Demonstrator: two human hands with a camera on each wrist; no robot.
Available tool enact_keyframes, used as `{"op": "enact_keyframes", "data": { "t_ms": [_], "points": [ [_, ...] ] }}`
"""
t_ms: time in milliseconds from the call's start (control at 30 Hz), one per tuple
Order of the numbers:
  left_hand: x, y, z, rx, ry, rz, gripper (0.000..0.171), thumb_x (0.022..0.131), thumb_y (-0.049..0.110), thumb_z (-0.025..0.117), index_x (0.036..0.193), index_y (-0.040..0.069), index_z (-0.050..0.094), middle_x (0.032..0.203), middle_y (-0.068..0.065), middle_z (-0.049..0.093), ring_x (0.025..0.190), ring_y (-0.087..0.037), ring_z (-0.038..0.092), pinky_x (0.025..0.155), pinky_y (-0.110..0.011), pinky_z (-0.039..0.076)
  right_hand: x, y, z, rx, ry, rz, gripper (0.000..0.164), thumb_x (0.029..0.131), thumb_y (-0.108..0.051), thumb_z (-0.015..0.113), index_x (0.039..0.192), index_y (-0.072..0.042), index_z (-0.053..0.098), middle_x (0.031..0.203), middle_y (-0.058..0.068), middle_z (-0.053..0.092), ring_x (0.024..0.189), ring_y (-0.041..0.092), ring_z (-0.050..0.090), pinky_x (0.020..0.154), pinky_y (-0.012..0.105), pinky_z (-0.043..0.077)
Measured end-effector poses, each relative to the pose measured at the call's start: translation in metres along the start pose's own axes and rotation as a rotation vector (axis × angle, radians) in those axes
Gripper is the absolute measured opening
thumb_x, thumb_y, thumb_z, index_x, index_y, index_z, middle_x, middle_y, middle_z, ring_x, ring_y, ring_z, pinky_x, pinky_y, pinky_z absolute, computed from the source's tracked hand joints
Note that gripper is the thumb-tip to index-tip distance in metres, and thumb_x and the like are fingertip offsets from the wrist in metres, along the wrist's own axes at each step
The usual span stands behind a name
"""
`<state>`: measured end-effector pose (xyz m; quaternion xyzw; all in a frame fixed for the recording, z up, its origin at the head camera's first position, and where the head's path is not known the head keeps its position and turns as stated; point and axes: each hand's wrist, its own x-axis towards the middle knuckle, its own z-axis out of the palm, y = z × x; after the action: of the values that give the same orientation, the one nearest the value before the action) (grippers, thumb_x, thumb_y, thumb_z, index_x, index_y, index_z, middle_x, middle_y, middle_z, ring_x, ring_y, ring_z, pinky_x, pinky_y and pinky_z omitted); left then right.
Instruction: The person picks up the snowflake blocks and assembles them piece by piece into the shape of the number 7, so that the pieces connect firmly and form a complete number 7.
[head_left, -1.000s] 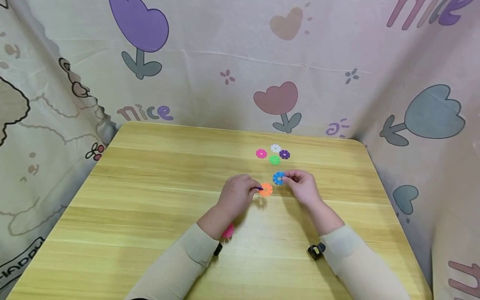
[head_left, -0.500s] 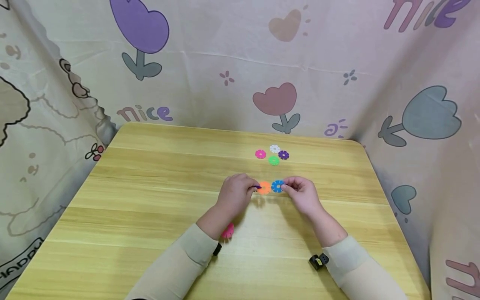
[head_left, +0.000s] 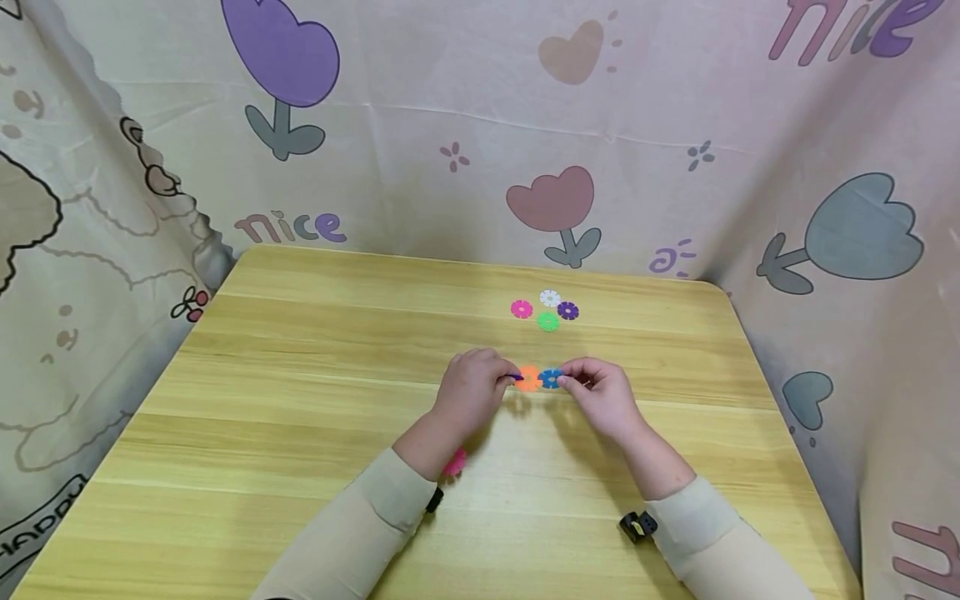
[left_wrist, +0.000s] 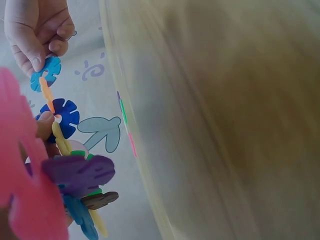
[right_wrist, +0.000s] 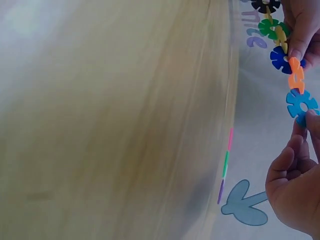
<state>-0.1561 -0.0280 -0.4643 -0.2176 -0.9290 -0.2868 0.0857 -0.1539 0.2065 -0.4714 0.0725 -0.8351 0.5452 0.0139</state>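
Observation:
My left hand (head_left: 472, 390) pinches a dark blue notched disc (left_wrist: 71, 119), one of a chain of slotted flower discs. At the chain's right end stands an orange disc (head_left: 529, 378). Fingertips and thumb of my right hand (head_left: 606, 393) pinch a light blue disc (right_wrist: 294, 101), whose edge meets the orange disc's edge. The chain runs back under my left wrist, with yellow, green, purple (left_wrist: 82, 175) and brown (left_wrist: 100, 200) discs showing in the left wrist view. A pink disc (head_left: 453, 462) peeks out beside the left forearm; much of the chain is hidden in the head view.
Beyond the hands, loose pink (head_left: 522, 309), white (head_left: 550, 297), purple (head_left: 568, 311) and green (head_left: 548, 322) discs lie flat on the wooden table (head_left: 300, 375). A patterned curtain (head_left: 420, 100) hangs around the table's back and sides.
My right hand has brought the light blue disc down and left, from above the orange disc to its right edge. The left hand has barely moved.

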Motion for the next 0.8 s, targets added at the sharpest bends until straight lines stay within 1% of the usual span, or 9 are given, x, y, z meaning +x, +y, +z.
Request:
{"op": "enact_keyframes", "data": {
  "t_ms": [167, 267, 367, 500, 633, 800],
  "points": [
    [0.0006, 0.0002, 0.0003, -0.007, 0.006, 0.012, 0.007, 0.098, 0.017, 0.078, 0.1, 0.02, 0.084, 0.095, 0.005, 0.073, 0.094, -0.019, 0.069, 0.09, -0.041, 0.054, -0.0022, -0.0021, 0.0007, -0.029, 0.0, -0.016, 0.006, 0.098, -0.002, 0.074, 0.101, 0.001, 0.079, 0.087, 0.009, 0.07, 0.076, 0.019, 0.056, 0.062, 0.022, 0.048],
    [0.0004, 0.0002, 0.0004, -0.017, 0.01, 0.019, 0.007, 0.098, 0.016, 0.078, 0.1, 0.018, 0.084, 0.093, 0.004, 0.072, 0.09, -0.018, 0.069, 0.088, -0.039, 0.056, -0.0036, -0.0023, 0.0006, -0.042, 0.002, -0.022, 0.006, 0.098, -0.002, 0.074, 0.102, 0.001, 0.078, 0.088, 0.01, 0.071, 0.075, 0.018, 0.056, 0.062, 0.022, 0.048],
    [-0.0003, 0.0004, 0.0006, -0.027, 0.012, 0.023, 0.008, 0.098, 0.014, 0.078, 0.099, 0.018, 0.084, 0.094, 0.004, 0.072, 0.091, -0.018, 0.069, 0.087, -0.037, 0.056, -0.0054, -0.0023, 0.0006, -0.043, 0.003, -0.033, 0.005, 0.097, -0.001, 0.075, 0.101, 0.002, 0.078, 0.09, 0.011, 0.072, 0.073, 0.016, 0.056, 0.061, 0.022, 0.048],
    [-0.0003, 0.0011, 0.0006, -0.039, 0.012, 0.039, 0.009, 0.097, 0.012, 0.078, 0.099, 0.018, 0.084, 0.094, 0.003, 0.073, 0.091, -0.018, 0.068, 0.084, -0.035, 0.057, -0.0076, -0.0012, 0.0015, -0.015, 0.0, -0.06, 0.004, 0.096, 0.002, 0.075, 0.098, 0.002, 0.079, 0.091, 0.013, 0.074, 0.072, 0.014, 0.059, 0.062, 0.021, 0.05],
    [-0.0003, 0.0018, 0.0002, -0.048, 0.021, 0.051, 0.008, 0.096, 0.01, 0.079, 0.1, 0.016, 0.084, 0.091, 0.003, 0.073, 0.088, -0.018, 0.067, 0.079, -0.033, 0.057, -0.0093, -0.0016, 0.0037, 0.009, 0.0, -0.083, 0.005, 0.095, 0.004, 0.076, 0.095, 0.001, 0.079, 0.09, 0.013, 0.074, 0.072, 0.014, 0.06, 0.062, 0.021, 0.051],
    [-0.0008, 0.0014, -0.0011, -0.05, 0.039, 0.056, 0.008, 0.095, 0.01, 0.08, 0.099, 0.016, 0.084, 0.094, 0.003, 0.075, 0.091, -0.019, 0.069, 0.083, -0.034, 0.058, -0.0104, -0.0023, 0.0069, 0.013, 0.007, -0.111, 0.007, 0.094, 0.005, 0.076, 0.093, 0.0, 0.079, 0.088, 0.013, 0.074, 0.07, 0.013, 0.06, 0.061, 0.021, 0.051]
  ]
}}
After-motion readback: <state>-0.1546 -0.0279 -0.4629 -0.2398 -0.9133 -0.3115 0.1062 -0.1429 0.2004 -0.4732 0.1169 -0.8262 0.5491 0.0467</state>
